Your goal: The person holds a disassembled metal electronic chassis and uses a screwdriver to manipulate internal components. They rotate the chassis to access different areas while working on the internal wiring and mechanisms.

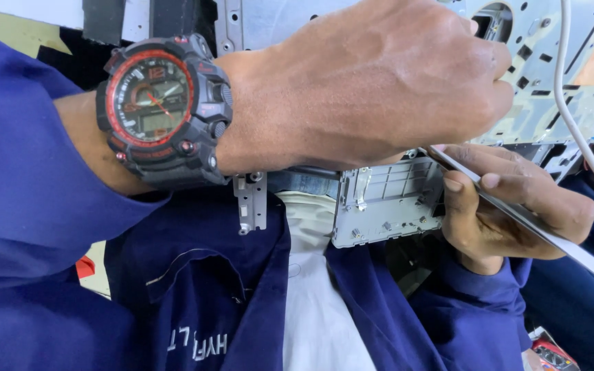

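The left hand (379, 82), curled into a fist, rests against the grey metal chassis (544, 69). The right hand (510, 206) pinches slim tweezers (517, 213) beside the chassis's lower corner bracket (386, 203).

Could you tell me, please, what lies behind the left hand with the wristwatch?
Behind the left hand a perforated grey metal chassis shows, with a white cable across it. The hand covers the chassis's middle and whatever its fingers grip.

A round black watch face (151, 98) with a red ring shows a small grey screen, strapped to the left wrist. A pale label (305, 183) sits under that wrist.
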